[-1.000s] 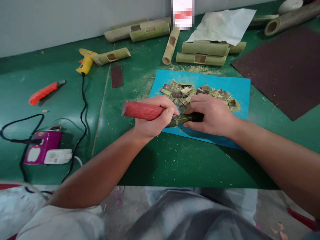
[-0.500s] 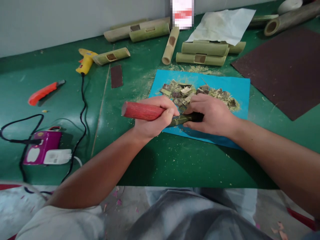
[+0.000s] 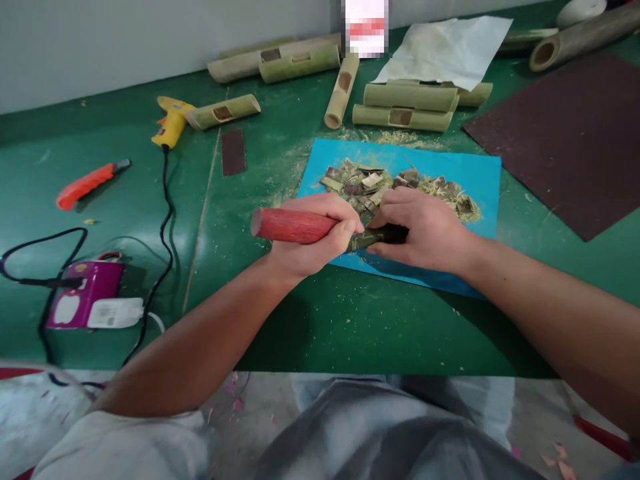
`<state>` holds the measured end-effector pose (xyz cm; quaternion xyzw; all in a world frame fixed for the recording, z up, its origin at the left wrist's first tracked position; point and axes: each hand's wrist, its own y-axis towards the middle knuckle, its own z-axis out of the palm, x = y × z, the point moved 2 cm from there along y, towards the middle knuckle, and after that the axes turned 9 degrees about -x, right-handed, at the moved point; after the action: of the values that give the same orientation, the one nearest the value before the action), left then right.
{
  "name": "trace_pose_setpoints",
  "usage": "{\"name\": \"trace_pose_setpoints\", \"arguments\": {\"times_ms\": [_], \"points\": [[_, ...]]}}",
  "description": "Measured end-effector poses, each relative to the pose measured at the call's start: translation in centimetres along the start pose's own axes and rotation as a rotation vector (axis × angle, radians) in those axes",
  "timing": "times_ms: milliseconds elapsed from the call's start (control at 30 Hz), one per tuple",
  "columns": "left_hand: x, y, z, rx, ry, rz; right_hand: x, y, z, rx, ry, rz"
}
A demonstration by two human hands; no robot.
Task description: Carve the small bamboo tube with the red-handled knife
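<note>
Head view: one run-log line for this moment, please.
left hand: grips red-handled tool | right hand: holds dark bamboo piece | on: blue mat | behind: bamboo scraps

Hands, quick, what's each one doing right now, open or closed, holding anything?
Left hand: closed around the red-handled tool.
Right hand: closed on the dark green bamboo piece, pinning it on the blue mat.

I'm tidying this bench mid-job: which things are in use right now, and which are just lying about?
In use: left hand gripping red-handled tool; right hand holding dark bamboo piece; blue mat.
Lying about: glue gun, orange knife, bamboo tubes, sandpaper sheet.
</note>
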<state>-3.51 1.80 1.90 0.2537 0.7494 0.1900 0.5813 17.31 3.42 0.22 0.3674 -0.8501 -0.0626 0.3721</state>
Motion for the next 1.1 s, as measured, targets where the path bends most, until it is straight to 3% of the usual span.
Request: {"name": "trace_pose_setpoints", "arguments": {"times_ms": [333,567,800,1100], "points": [[-0.3,0.1,0.0,0.004,0.050,0.127,0.0,0.0,0.0,-0.009,0.005,-0.012],[0.9,-0.2,-0.3,-0.139,-0.093,0.056,0.0,0.0,-0.1,0.003,-0.009,0.002],[0.9,-0.2,-0.1,-0.063,-0.090,0.069,0.1,0.0,-0.1,0.006,-0.006,0.019],[1.2,-0.1,-0.1,-0.099,-0.149,0.094,0.1,0.1,-0.2,0.022,-0.009,0.035]]}}
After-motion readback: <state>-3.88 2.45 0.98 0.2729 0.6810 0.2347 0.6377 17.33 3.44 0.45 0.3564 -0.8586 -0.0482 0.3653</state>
